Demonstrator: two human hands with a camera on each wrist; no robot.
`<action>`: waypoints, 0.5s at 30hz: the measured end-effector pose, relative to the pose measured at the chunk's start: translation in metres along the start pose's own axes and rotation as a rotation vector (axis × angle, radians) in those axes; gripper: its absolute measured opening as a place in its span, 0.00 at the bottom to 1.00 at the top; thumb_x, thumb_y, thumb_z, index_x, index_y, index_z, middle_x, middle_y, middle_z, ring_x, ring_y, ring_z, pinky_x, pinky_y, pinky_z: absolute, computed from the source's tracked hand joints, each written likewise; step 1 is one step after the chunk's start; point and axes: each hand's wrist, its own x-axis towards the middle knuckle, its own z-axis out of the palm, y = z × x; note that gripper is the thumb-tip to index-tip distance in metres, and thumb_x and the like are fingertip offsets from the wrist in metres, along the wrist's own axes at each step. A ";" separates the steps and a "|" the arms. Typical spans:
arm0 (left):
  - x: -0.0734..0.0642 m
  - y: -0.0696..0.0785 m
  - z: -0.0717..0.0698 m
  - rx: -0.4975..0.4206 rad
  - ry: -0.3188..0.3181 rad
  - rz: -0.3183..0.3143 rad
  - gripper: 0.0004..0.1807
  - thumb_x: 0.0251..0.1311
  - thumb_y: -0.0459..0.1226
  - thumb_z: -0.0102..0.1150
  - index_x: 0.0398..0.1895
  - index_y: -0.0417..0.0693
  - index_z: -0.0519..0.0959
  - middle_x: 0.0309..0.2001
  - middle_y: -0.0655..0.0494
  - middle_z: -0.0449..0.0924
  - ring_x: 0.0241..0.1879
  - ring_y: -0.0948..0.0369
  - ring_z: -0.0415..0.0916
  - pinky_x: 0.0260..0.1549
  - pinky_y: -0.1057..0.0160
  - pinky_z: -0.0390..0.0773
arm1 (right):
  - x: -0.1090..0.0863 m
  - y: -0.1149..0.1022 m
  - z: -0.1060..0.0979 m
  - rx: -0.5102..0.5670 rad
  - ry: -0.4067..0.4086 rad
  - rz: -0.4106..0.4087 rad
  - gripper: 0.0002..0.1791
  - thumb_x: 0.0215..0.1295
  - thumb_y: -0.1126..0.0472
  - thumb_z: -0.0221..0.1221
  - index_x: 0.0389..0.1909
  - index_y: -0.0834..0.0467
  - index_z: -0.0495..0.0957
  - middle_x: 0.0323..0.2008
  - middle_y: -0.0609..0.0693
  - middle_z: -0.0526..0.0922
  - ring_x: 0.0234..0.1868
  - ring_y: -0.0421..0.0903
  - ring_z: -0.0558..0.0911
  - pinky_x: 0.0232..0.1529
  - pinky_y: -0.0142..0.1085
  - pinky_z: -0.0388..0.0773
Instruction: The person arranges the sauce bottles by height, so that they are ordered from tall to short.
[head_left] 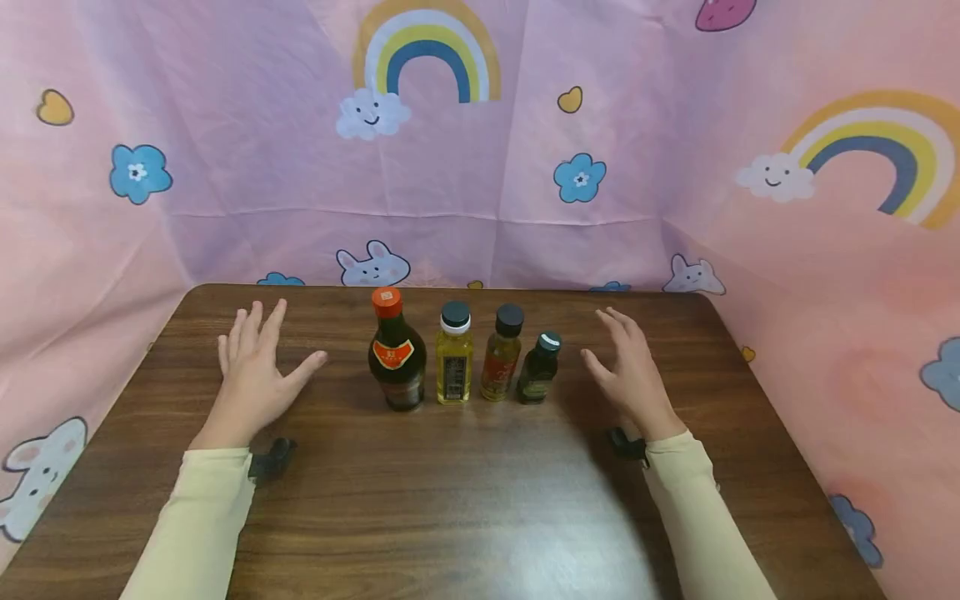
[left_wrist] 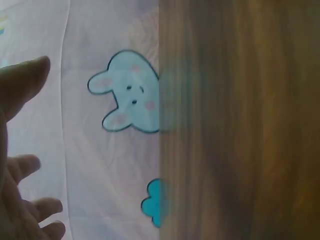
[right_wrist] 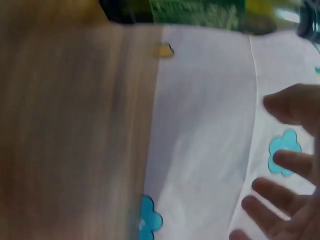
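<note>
In the head view a row of bottles stands upright on the brown table [head_left: 465, 492]. Leftmost is a dark sauce bottle [head_left: 397, 367] with a red cap and red label. Beside it come a yellow oil bottle [head_left: 454, 358], a bottle with a red label and black cap [head_left: 500, 358], and a small dark green bottle [head_left: 537, 373]. My left hand [head_left: 255, 375] is spread left of the row, thumb toward the sauce bottle, holding nothing. My right hand [head_left: 630, 371] hovers right of the small green bottle [right_wrist: 200, 11], fingers extended and apart from it.
Pink and lilac cloth [head_left: 435, 183] printed with rainbows, rabbits and flowers hangs behind the table and along both sides. A dark strap mount [head_left: 273, 458] sits at the left wrist, another dark mount [head_left: 627, 444] at the right.
</note>
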 end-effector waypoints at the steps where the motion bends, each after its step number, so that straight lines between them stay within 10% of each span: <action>1: -0.002 0.002 0.002 -0.026 -0.003 0.004 0.54 0.69 0.59 0.60 0.86 0.53 0.41 0.83 0.36 0.30 0.81 0.39 0.22 0.71 0.30 0.21 | -0.002 -0.002 0.001 0.031 -0.006 -0.008 0.36 0.70 0.61 0.65 0.75 0.63 0.65 0.74 0.65 0.63 0.75 0.65 0.62 0.71 0.64 0.61; 8: -0.017 0.015 0.008 -0.249 -0.112 -0.037 0.56 0.66 0.54 0.68 0.86 0.64 0.40 0.84 0.42 0.35 0.80 0.34 0.37 0.63 0.18 0.49 | -0.012 -0.015 0.006 0.212 -0.071 -0.072 0.36 0.68 0.68 0.63 0.75 0.60 0.64 0.72 0.61 0.67 0.74 0.59 0.66 0.71 0.61 0.62; 15: -0.024 0.035 0.016 -0.244 -0.174 0.007 0.61 0.59 0.56 0.74 0.85 0.72 0.39 0.83 0.44 0.39 0.78 0.34 0.44 0.60 0.19 0.55 | -0.016 -0.029 0.016 0.427 -0.170 0.025 0.37 0.71 0.63 0.64 0.77 0.60 0.60 0.75 0.62 0.64 0.76 0.60 0.63 0.73 0.63 0.59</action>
